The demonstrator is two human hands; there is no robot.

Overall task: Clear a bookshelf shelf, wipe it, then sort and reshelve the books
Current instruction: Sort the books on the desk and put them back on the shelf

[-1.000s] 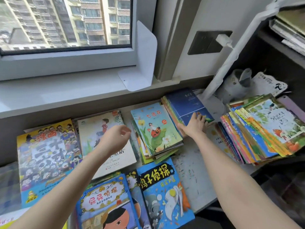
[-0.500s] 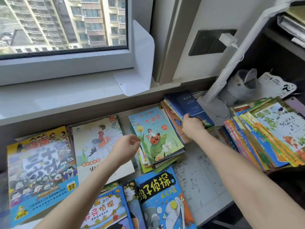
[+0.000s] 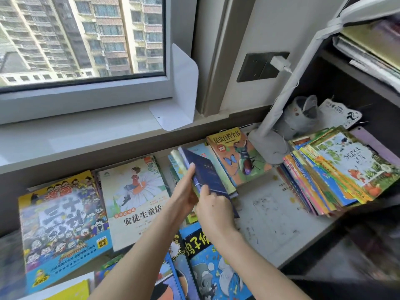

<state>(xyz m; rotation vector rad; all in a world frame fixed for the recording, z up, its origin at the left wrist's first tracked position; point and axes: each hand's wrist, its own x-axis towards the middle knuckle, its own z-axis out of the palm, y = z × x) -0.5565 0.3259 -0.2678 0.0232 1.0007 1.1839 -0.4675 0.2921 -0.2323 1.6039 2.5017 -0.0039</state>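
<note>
Sorting looks to be in hand. The left hand (image 3: 184,192) grips a thin bundle (image 3: 218,169) of books by its left edge, tilted up off the counter (image 3: 272,215), thumb laid on the blue book (image 3: 207,176) that fronts it. The right hand (image 3: 215,210) pinches that blue book's near edge, fingers curled round it. So the bundle is held in both hands, above the middle of the counter, just in front of the insect book (image 3: 238,158), which lies flat.

Around it the books lie in groups: a fanned pile (image 3: 337,178) at the right, a fairy-tale book (image 3: 138,202) and a comic (image 3: 60,226) side by side at the left, cartoon covers (image 3: 212,269) nearest the camera. A white bookend (image 3: 180,94) stands on the sill (image 3: 86,128) with no book against it.

My reading is that clearing is done and grouping is partly done. Reshelving has not begun (whether any shelf was wiped, I cannot tell – no cloth shows).
</note>
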